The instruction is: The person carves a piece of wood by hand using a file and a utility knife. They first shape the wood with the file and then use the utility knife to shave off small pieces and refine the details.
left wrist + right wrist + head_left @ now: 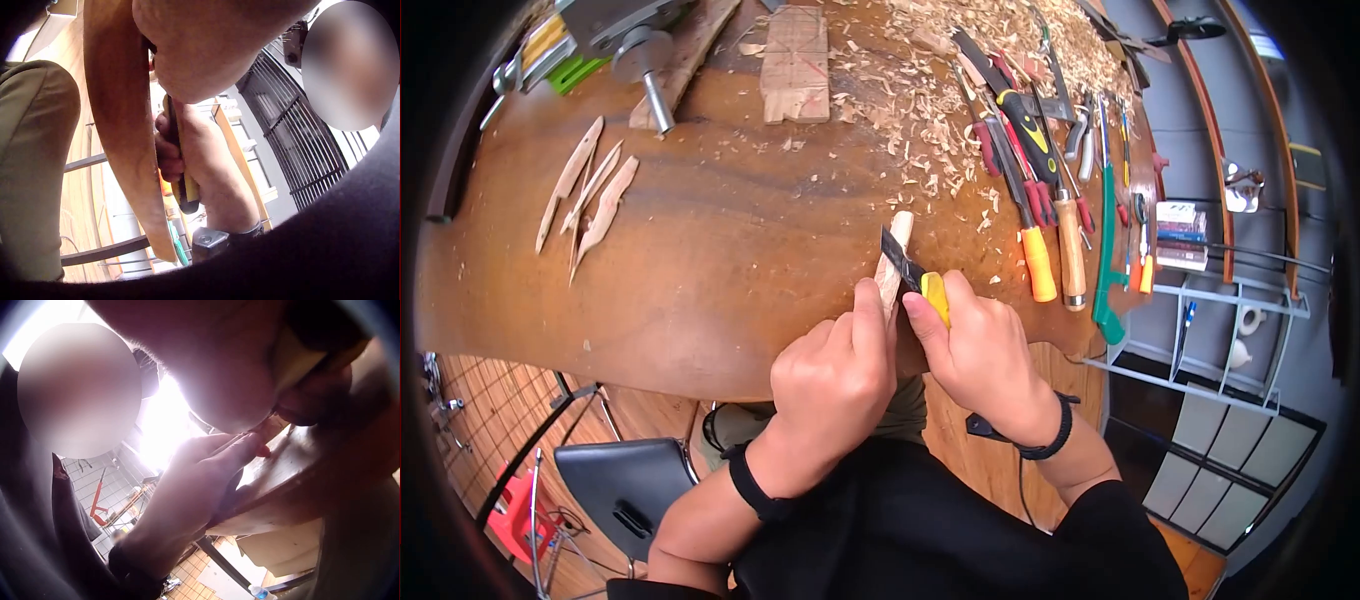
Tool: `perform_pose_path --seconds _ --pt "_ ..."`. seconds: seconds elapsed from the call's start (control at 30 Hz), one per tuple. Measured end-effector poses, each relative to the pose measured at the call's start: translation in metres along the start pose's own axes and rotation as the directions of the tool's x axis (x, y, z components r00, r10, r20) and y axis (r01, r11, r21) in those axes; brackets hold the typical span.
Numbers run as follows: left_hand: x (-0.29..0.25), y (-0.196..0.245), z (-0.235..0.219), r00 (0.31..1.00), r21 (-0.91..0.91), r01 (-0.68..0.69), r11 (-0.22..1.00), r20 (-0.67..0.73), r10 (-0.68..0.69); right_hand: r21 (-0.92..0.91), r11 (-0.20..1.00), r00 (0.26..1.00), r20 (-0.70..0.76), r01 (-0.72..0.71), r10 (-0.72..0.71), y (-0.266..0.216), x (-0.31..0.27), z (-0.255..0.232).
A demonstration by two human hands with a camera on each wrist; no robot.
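Near the table's front edge in the head view, my left hand (835, 370) grips a short, pale strip of wood (902, 226), its far end pointing away from me. My right hand (990, 355) holds a yellow and black utility knife (936, 294). The knife's dark blade (891, 247) lies slantwise across the strip, just beyond my left fingertips. From the left wrist, the knife's black butt end (188, 205) shows below the curled right fingers. In the right wrist view the left hand (200, 475) is at the table edge, and the strip is mostly hidden.
Several thin carved wood pieces (607, 210) lie at the left. Wood shavings (930, 130) cover the back right, beside files, a wooden-handled tool (1071, 255) and a green-handled saw (1112, 260). A marked board (796, 65) and a metal vise (635, 45) are at the back.
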State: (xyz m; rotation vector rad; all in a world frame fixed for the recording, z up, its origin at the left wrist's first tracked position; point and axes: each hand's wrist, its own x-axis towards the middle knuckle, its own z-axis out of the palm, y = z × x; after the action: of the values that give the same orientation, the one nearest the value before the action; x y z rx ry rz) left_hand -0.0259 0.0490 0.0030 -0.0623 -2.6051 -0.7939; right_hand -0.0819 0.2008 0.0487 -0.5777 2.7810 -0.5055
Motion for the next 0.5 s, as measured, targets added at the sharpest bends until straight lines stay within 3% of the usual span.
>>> perform_pose_path --seconds 0.07,0.23,0.37,0.5 --pt "0.001 0.001 0.000 0.999 -0.073 0.052 0.996 0.004 -0.052 0.004 1.000 1.000 -0.011 0.004 -0.004 -0.004 0.004 0.001" --pt "0.002 0.002 0.000 0.997 -0.048 0.071 0.996 -0.018 -0.072 0.013 0.999 0.999 -0.021 -0.034 0.034 -0.005 0.005 0.000" --pt "0.001 0.001 -0.002 0.994 -0.100 0.103 0.990 -0.023 -0.106 0.035 0.999 1.000 0.000 0.022 -0.022 0.002 0.001 -0.004" --pt "0.001 0.000 -0.003 0.993 -0.113 0.121 0.986 0.021 -0.119 -0.080 0.995 0.998 0.027 -0.050 0.052 0.005 0.000 -0.007"
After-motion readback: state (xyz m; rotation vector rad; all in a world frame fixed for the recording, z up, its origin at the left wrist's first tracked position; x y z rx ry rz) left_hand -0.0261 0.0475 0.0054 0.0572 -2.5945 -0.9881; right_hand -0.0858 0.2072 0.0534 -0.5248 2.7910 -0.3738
